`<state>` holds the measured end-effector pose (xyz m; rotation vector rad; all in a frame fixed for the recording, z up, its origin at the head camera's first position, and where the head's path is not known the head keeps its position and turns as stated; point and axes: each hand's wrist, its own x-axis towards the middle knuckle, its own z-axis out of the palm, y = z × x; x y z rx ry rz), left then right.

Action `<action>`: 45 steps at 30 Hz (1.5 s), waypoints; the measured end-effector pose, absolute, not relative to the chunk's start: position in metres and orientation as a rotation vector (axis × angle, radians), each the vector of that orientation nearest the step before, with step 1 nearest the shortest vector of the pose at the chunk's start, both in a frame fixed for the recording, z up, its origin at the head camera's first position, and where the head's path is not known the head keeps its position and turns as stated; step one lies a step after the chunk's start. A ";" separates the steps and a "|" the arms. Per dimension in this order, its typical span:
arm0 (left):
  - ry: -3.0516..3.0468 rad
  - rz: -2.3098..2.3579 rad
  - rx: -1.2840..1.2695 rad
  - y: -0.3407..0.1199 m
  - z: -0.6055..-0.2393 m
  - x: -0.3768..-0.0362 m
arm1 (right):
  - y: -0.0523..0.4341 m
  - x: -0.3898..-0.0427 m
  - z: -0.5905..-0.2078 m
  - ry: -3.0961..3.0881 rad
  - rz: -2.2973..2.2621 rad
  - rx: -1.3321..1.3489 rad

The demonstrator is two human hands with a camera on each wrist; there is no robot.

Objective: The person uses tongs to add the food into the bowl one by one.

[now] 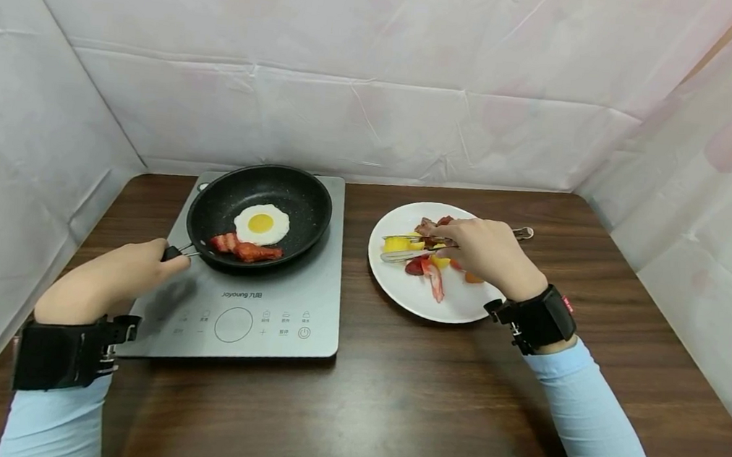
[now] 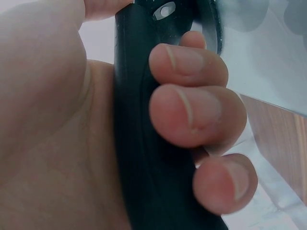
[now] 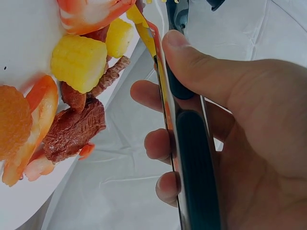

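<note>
Seemingly partway along: egg (image 1: 260, 224) and bacon (image 1: 251, 252) already lie in the pan (image 1: 305, 212), left of the frame's centre; corn (image 3: 79, 62) and meat (image 3: 74, 129) are still on the plate (image 1: 398, 288), right of centre. The left hand (image 1: 116, 276) wraps the handle (image 2: 135, 120), the right hand (image 1: 493, 255) grips tongs (image 3: 196, 163).

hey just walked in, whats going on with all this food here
A person in light blue sleeves is handling food. Their left hand grips the handle of a black frying pan over a Joyoung cooktop; a fried egg and bacon lie in it. Their right hand holds metal tongs, tips over a white plate with corn and meat. Whether the tongs grip anything, I can't tell.
</note>
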<state>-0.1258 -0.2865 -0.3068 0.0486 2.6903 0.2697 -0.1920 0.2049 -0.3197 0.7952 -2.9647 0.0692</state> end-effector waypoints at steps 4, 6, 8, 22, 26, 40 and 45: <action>2.681 0.262 0.048 -0.288 -0.306 -0.125 | 0.206 -0.194 -0.321 -2.954 0.094 0.793; 2.685 0.263 0.054 -0.288 -0.305 -0.125 | 0.206 -0.194 -0.320 -2.947 0.103 0.794; 2.690 0.267 0.057 -0.288 -0.305 -0.125 | 0.207 -0.195 -0.319 -2.946 0.109 0.793; 2.701 0.283 0.055 -0.288 -0.307 -0.128 | 0.207 -0.199 -0.307 -2.971 0.166 0.745; 2.698 0.287 0.073 -0.288 -0.307 -0.129 | 0.203 -0.199 -0.305 -2.948 0.192 0.754; 2.725 0.306 0.055 -0.288 -0.312 -0.131 | 0.185 -0.199 -0.299 -2.893 0.301 0.696; 2.725 0.286 0.054 -0.287 -0.312 -0.130 | 0.176 -0.200 -0.299 -2.878 0.314 0.678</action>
